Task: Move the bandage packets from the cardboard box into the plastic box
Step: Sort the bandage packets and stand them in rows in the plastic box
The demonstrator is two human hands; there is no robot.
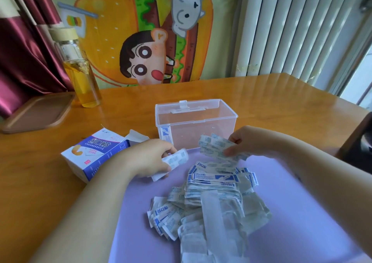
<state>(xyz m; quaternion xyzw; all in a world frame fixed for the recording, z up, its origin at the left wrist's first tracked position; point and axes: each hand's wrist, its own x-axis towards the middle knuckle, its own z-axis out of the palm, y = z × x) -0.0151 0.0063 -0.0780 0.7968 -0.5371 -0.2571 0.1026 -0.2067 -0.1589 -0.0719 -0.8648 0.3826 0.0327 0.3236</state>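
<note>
Fingers [167, 149] of left hand [149, 158] curled round a sheaf of packets [175, 160], held low over the far-left corner of the purple mat [302, 202], just right of the cardboard box [94, 154]. Fingers of right hand [247, 139] pinching a fan of packets [213, 148], thumb on top, held just near of the plastic box [195, 121] and above the far end of the pile. Both handfuls blurred; count impossible to tell.

Cardboard box on its side on the surface [40, 192], left of the mat, end flap open. Inside not visible; judged emptied or close to it, given the loose pile [211, 202] spread over the middle of the mat, near of both hands.

Plastic box at the far edge of the mat, clear-walled, top apparently open. Only a few upright packets [166, 135] against its left wall; otherwise bare inside.

Progress, as a judgement: tipping-out stage done, transfer barely begun. Left to do: both handfuls into the plastic box, then the whole pile, likely squared up in bunches to fit.

Far left on the surface: glass bottle [80, 67] of yellow liquid, wooden tray [38, 111].
</note>
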